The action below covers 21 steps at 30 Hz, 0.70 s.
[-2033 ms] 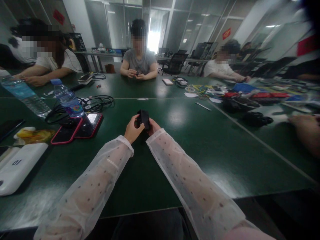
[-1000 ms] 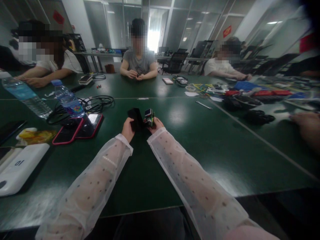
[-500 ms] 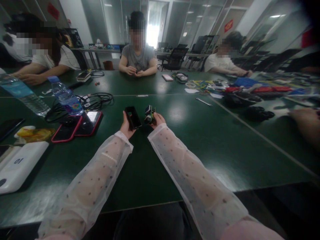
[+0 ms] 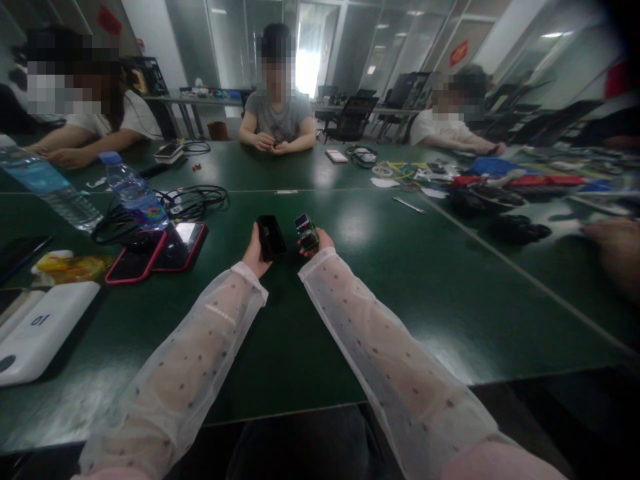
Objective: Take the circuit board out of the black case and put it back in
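Note:
Above the green table (image 4: pixel 310 347), my left hand (image 4: pixel 256 253) is closed on a black rectangular case (image 4: pixel 273 238), whose dark hollow side shows. Just to its right, my right hand (image 4: pixel 323 241) grips a small circuit board assembly (image 4: pixel 306 232) by its right and lower edges. Dark parts and a small screen-like square show on the board's face. A narrow gap separates the case from the board. Some fingers of both hands are hidden behind what they hold.
Two red-edged phones (image 4: pixel 180 247), bottles (image 4: pixel 133 193), black cables (image 4: pixel 200 200) and a white device (image 4: pixel 45 333) lie left. A wrench (image 4: pixel 409 205) and a cluttered pile (image 4: pixel 515 180) are right. Several people sit around; a person's hand (image 4: pixel 613 240) is far right.
The circuit board assembly has turned in my right hand, so its face shows more. The case in my left hand has tilted slightly and shifted a little to the right.

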Each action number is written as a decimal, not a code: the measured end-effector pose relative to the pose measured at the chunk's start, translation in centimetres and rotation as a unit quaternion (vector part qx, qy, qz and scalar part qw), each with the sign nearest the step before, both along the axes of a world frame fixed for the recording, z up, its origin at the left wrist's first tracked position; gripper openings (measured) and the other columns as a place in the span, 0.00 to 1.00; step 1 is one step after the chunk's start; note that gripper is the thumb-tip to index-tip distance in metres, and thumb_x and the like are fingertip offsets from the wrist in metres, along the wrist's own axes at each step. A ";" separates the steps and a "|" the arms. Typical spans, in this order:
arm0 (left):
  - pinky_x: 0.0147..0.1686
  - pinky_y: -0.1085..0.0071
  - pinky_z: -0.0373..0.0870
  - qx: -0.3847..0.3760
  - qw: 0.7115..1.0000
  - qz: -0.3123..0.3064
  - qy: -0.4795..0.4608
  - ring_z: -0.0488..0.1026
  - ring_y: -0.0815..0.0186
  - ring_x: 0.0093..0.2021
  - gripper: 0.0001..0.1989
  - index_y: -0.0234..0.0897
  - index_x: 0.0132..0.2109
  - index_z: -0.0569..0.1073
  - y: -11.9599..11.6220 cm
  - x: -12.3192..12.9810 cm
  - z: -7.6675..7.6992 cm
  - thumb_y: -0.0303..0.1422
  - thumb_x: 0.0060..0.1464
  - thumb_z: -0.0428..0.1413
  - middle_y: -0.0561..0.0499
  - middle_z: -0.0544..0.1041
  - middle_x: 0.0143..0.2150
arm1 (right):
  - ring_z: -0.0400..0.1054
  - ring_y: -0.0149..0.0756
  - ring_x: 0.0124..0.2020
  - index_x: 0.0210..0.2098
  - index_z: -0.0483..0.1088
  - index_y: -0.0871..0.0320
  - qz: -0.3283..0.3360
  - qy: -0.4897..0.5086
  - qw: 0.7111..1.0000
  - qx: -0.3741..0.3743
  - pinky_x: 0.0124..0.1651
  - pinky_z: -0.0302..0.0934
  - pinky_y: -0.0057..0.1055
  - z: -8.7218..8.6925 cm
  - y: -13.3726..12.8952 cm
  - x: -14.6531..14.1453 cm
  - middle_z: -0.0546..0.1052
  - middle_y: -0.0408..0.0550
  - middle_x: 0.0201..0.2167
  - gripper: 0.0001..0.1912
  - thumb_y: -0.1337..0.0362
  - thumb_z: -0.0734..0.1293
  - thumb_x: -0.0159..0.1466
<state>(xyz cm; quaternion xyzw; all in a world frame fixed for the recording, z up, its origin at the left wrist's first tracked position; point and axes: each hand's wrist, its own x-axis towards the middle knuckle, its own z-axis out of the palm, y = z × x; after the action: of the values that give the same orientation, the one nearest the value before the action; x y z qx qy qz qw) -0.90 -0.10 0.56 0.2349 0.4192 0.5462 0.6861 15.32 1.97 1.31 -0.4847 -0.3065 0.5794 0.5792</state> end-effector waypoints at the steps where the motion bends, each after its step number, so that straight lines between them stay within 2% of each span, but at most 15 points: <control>1: 0.40 0.63 0.74 0.004 1.000 -0.004 0.001 0.76 0.56 0.42 0.33 0.37 0.47 0.72 0.0 0.0 0.0 0.62 0.53 0.46 0.42 0.78 0.39 | 0.60 0.29 0.10 0.36 0.67 0.57 -0.026 -0.025 0.999 -0.006 0.11 0.50 0.23 0.2 -0.2 -0.2 0.68 0.38 0.13 0.13 0.54 0.59 0.65; 3: 0.42 0.61 0.73 0.018 1.000 -0.016 0.009 0.76 0.54 0.44 0.34 0.37 0.50 0.72 -0.2 0.2 0.1 0.61 0.53 0.48 0.42 0.78 0.40 | 0.60 0.28 0.11 0.37 0.67 0.55 -0.063 -0.077 0.995 -0.024 0.12 0.51 0.23 0.5 -0.7 -0.7 0.68 0.37 0.15 0.11 0.55 0.60 0.63; 4: 0.43 0.60 0.73 0.025 0.999 -0.023 0.014 0.76 0.54 0.45 0.34 0.37 0.51 0.71 -0.2 0.3 0.1 0.61 0.53 0.48 0.41 0.78 0.41 | 0.61 0.27 0.13 0.37 0.67 0.54 -0.072 -0.095 0.993 -0.009 0.13 0.52 0.23 0.6 -0.9 -0.9 0.69 0.37 0.17 0.10 0.55 0.61 0.62; 7: 0.45 0.59 0.73 0.033 0.999 -0.034 0.020 0.76 0.53 0.46 0.35 0.36 0.53 0.71 -0.5 0.6 0.5 0.60 0.54 0.49 0.40 0.79 0.44 | 0.65 0.27 0.21 0.38 0.67 0.52 -0.075 -0.131 0.986 0.077 0.23 0.61 0.24 0.6 -1.6 -1.5 0.71 0.37 0.23 0.11 0.53 0.65 0.58; 9: 0.45 0.60 0.73 0.038 0.999 -0.029 0.015 0.76 0.54 0.46 0.33 0.35 0.54 0.71 -0.7 0.9 0.6 0.58 0.56 0.49 0.40 0.79 0.45 | 0.67 0.29 0.25 0.37 0.67 0.50 -0.082 -0.167 0.974 0.130 0.30 0.64 0.26 0.5 -2.1 -1.8 0.71 0.37 0.24 0.12 0.52 0.66 0.58; 14: 0.45 0.62 0.73 0.061 0.998 -0.028 0.003 0.77 0.57 0.45 0.27 0.35 0.53 0.72 -0.7 1.2 0.4 0.52 0.58 0.52 0.42 0.80 0.45 | 0.67 0.34 0.30 0.39 0.67 0.49 -0.104 -0.287 0.932 0.195 0.44 0.63 0.34 0.9 -3.6 -2.7 0.71 0.39 0.25 0.10 0.54 0.64 0.60; 21: 0.46 0.62 0.74 0.039 0.999 -0.006 -0.003 0.77 0.57 0.45 0.26 0.35 0.52 0.73 -0.9 1.2 0.7 0.52 0.58 0.51 0.41 0.80 0.45 | 0.70 0.45 0.40 0.45 0.66 0.50 -0.083 -0.328 0.913 0.226 0.53 0.60 0.45 1.2 -4.5 -3.4 0.74 0.46 0.32 0.14 0.55 0.65 0.60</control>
<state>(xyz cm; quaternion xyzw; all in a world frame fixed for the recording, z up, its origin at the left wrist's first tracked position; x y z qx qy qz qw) 0.30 -0.99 1.28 0.2627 0.3944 0.5585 0.6808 11.89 -2.55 2.49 -0.5275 -0.5606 0.2528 0.5861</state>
